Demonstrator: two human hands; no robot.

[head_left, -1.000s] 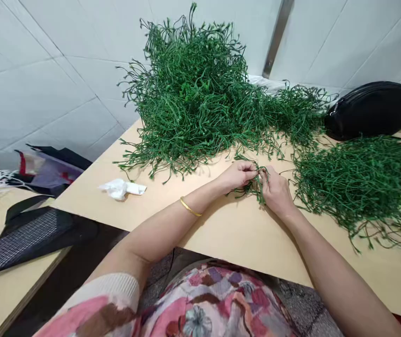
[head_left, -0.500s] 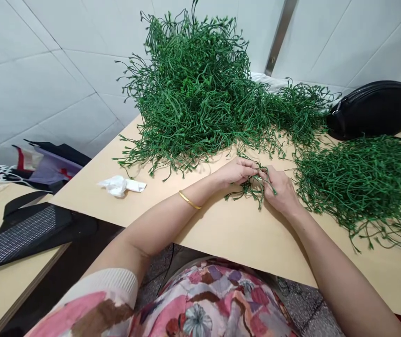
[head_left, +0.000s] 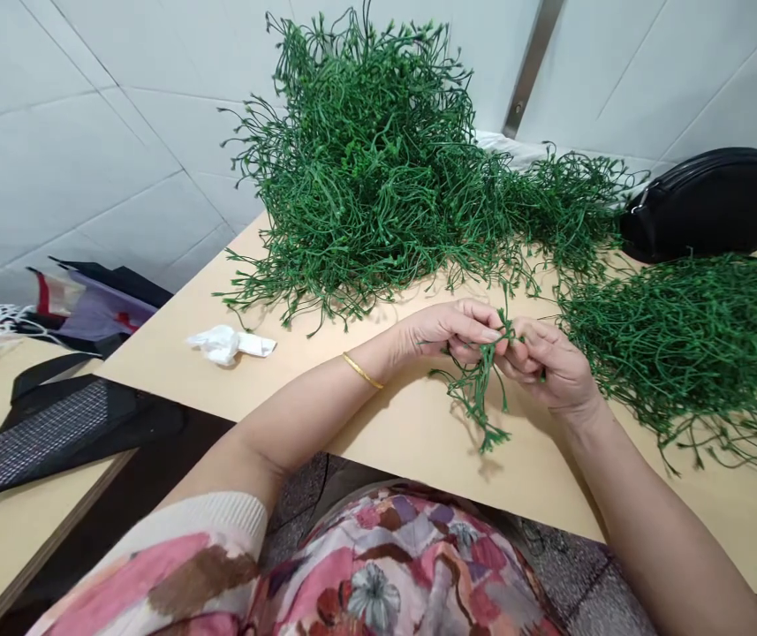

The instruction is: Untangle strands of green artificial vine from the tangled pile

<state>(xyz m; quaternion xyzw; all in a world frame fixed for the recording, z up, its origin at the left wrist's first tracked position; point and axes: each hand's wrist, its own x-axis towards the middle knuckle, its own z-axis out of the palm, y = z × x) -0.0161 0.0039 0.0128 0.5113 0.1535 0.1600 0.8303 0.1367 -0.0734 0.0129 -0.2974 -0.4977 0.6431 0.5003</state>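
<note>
My left hand [head_left: 448,331] and my right hand [head_left: 550,367] meet above the wooden table [head_left: 418,433]. Both pinch the top of a small green plastic sprig [head_left: 477,393], whose thin stems hang down clear of the tabletop. A gold bangle sits on my left wrist. A tall heap of the same green sprigs [head_left: 371,168] rises behind my hands, and a flatter pile of green sprigs [head_left: 689,340] lies just right of my right hand.
A black bag [head_left: 709,203] rests at the back right against the white wall. A crumpled white tissue [head_left: 229,344] lies on the table at the left. A dark mesh bag [head_left: 53,433] sits on a second table at the far left.
Both hands have lifted off the table with the sprig, which now dangles in the air instead of lying against the tabletop.
</note>
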